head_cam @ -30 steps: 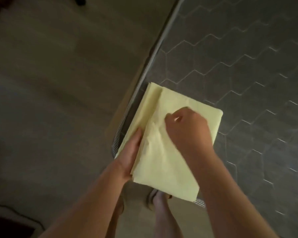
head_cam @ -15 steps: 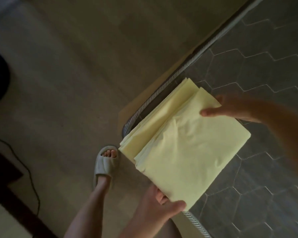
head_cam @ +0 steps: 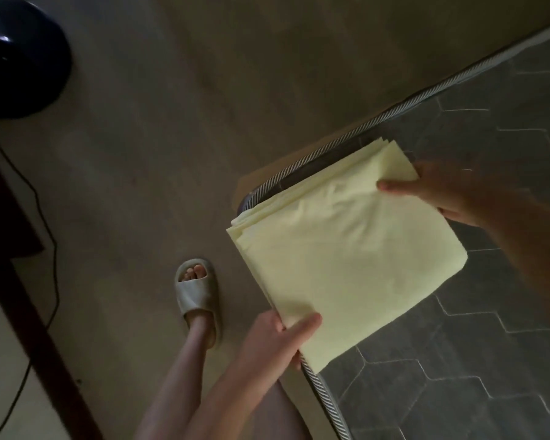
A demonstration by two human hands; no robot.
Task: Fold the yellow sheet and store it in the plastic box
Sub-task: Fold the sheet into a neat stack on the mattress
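Yellow sheet (head_cam: 346,258), folded into a thick rectangle with several layers showing along its left edge, is lying over the corner of a dark grey mattress (head_cam: 489,344) quilted in hexagons. Its left edge is jutting out past the striped piping (head_cam: 362,125) that is running round the mattress rim. Whether the cloth is resting there or is lifted just clear cannot be told.

The person's left hand (head_cam: 280,341) is pinching the near corner, with the thumb lying on top and the fingers curling underneath. The right hand (head_cam: 451,192) is gripping the far corner, the thumb pressing flat on the top layer while the other fingers are hiding behind the cloth.

Beside the mattress, one foot in a pale open-toed slipper (head_cam: 196,293) is standing on the dull brown floor (head_cam: 172,154). Farther left, a thin black cable (head_cam: 50,249) is trailing past a piece of dark furniture (head_cam: 13,249), and a glossy dark round object (head_cam: 19,58) is sitting in the far left corner.
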